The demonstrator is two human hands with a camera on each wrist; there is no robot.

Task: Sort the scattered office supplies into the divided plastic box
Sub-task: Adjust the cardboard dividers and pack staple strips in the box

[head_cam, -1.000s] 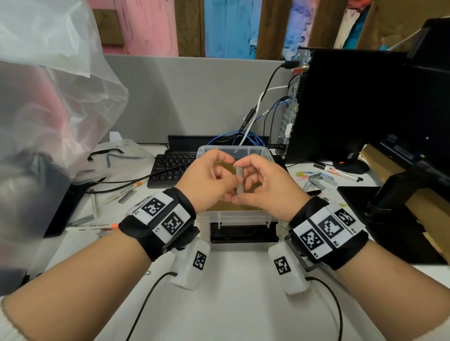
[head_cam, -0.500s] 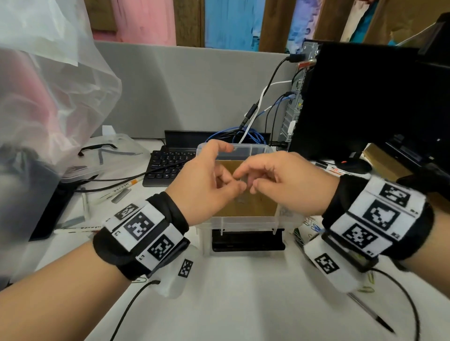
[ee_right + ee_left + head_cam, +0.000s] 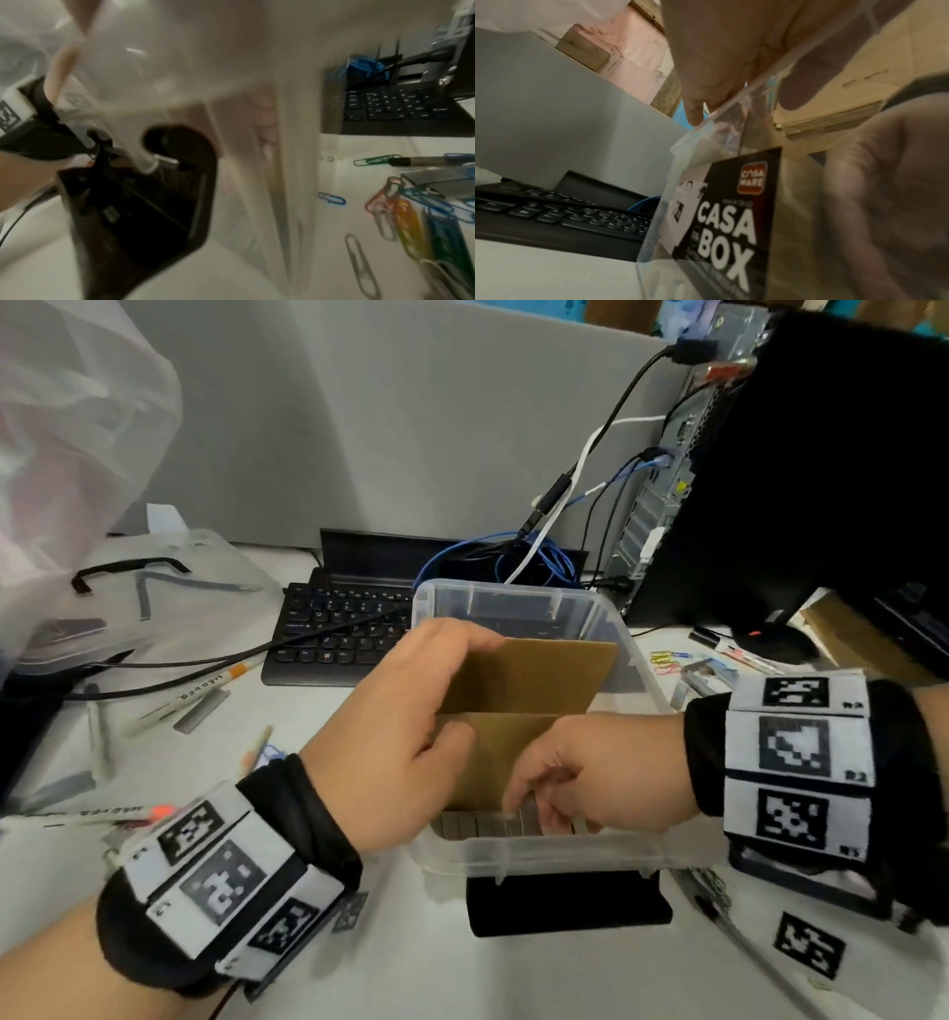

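White desk [image 3: 411, 968] carries a clear plastic box [image 3: 544, 857] with brown cardboard dividers [image 3: 534, 680]. Left hand [image 3: 395, 737] grips the box's left rim and a divider. Right hand [image 3: 590, 767], fingers curled downward, pinches grey staple strips [image 3: 493, 825] in the near compartment; its fingertips are partly hidden.

1. A clear plastic box [image 3: 606, 629] is set upright and open on the white desk, with a black label on its left wall.
2. Brown cardboard dividers [image 3: 534, 680] are stood upright inside it, splitting it into compartments.
3. A row of grey staple strips [image 3: 477, 827] is laid in the near compartment, against the front wall.
4. Coloured paper clips [image 3: 408, 219] are scattered on the desk right of the box.
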